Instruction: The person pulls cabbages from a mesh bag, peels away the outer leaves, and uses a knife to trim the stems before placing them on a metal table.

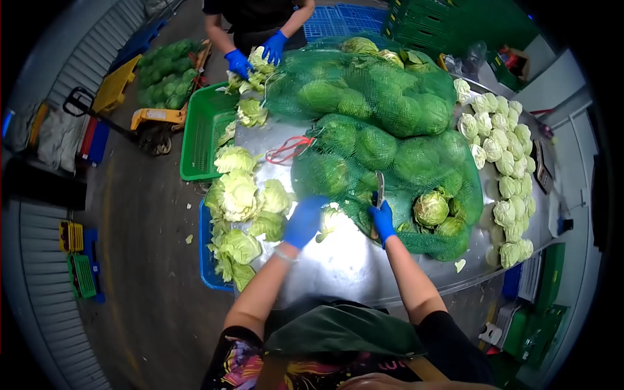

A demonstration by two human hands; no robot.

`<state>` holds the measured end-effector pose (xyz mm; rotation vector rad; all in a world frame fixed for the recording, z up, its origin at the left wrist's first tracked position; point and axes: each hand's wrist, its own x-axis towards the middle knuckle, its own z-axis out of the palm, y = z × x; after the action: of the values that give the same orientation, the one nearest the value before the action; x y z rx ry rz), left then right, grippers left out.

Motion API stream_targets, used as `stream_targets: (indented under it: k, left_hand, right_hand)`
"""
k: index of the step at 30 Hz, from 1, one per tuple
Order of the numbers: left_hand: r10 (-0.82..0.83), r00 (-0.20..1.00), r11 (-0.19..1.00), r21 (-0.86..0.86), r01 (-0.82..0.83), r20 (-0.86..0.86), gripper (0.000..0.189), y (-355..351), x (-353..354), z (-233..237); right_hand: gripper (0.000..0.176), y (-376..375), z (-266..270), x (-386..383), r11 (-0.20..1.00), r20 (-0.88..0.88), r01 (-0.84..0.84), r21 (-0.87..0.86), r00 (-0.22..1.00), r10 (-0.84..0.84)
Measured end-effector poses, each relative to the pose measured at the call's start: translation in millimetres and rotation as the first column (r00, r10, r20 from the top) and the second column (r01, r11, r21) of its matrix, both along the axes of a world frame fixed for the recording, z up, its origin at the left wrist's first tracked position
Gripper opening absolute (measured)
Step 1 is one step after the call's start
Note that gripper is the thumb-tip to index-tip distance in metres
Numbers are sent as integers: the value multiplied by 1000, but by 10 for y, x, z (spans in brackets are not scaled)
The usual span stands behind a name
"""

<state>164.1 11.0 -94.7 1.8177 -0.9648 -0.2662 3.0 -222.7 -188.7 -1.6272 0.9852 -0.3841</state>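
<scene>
My right hand point(383, 222), in a blue glove, is closed around a knife point(380, 184) whose blade points up and away from me. My left hand point(304, 221), gloved in blue too, is smeared by motion over the metal table point(338, 266). Just right of it lies a pale piece of cabbage point(334, 220). A green net sack point(390, 156) full of cabbages is close beyond both hands. At its open end, to the right of the knife hand, a whole cabbage point(431, 208) shows. Loose outer leaves point(238, 195) are heaped at the table's left edge.
A second net sack point(364, 88) lies farther back. Trimmed cabbages point(507, 143) stand in rows at the right. Green point(201, 130) and blue point(211, 260) crates adjoin the left edge. Across the table, a co-worker's gloved hands point(257, 62) handle a cabbage. A pallet jack point(153, 120) stands behind.
</scene>
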Motion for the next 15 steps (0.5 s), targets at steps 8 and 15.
stream_targets:
  k: [8, 15]
  left_hand:
    - [-180, 984, 950, 262, 170, 16, 25, -1749, 327, -101]
    - [-5, 948, 891, 430, 149, -319, 40, -1361, 952, -1564]
  right_hand:
    - [51, -459, 1428, 898, 565, 89, -255, -785, 856, 510]
    - [54, -193, 752, 526, 937, 149, -268, -226, 941, 305]
